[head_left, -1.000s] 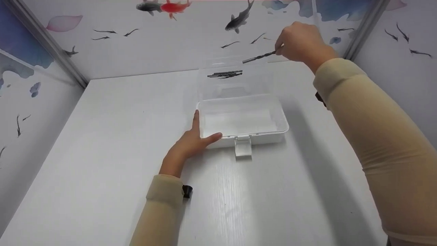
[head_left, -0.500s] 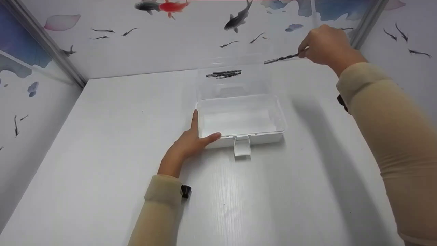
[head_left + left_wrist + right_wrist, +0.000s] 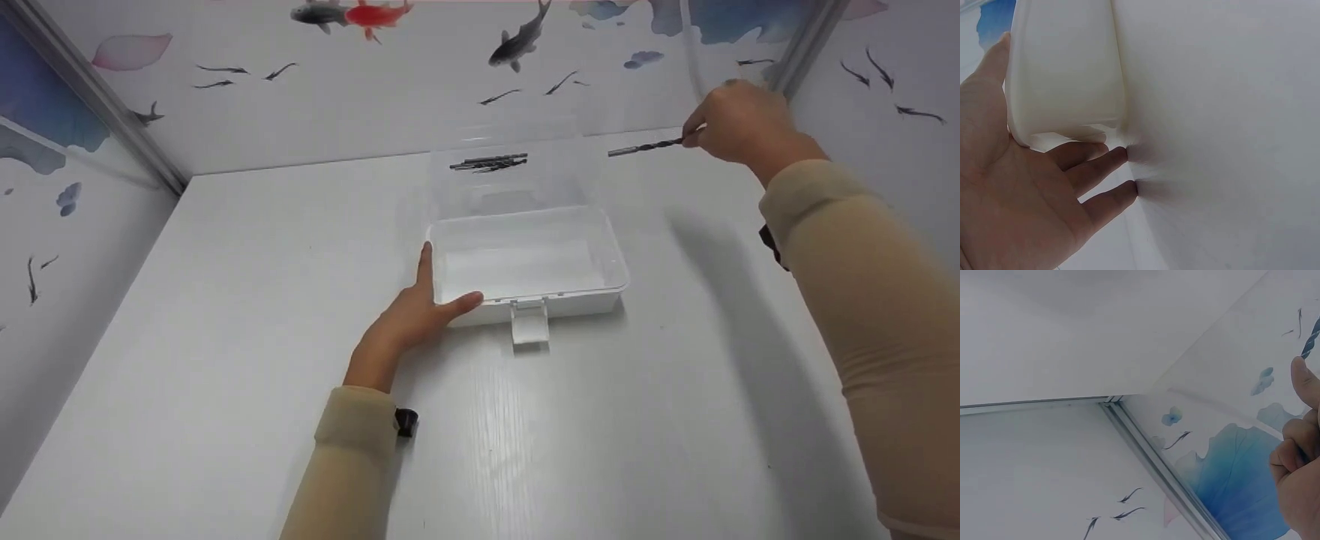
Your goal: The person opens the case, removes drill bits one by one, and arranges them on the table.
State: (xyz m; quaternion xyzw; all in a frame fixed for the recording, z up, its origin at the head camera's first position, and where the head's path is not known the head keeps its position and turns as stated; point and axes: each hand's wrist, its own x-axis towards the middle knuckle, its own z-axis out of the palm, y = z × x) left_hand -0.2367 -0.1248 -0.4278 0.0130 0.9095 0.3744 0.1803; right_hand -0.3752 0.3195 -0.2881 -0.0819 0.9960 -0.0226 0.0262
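A white plastic box (image 3: 570, 304) with its clear lid (image 3: 517, 184) tipped back stands on the table. My left hand (image 3: 409, 319) spreads round its left front corner in the head view, thumb on the front rim, a finger along the left side. In the left wrist view the fingers (image 3: 1103, 199) extend, fairly straight, beside the box (image 3: 1067, 73). My right hand (image 3: 750, 124) pinches a dark twist drill bit (image 3: 645, 148) by one end, raised behind and to the right of the box. Several more drill bits (image 3: 489, 162) lie in a bunch, overlapping the lid in this view.
A white latch (image 3: 530, 324) hangs from the box's front. The white table (image 3: 225, 315) ends at a back wall (image 3: 247, 112) printed with fish. Side walls and metal corner posts (image 3: 806, 56) rise on both sides.
My right hand has carried the drill bit rightward, away from the lid, and then a little lower. The left hand keeps its place at the box corner.
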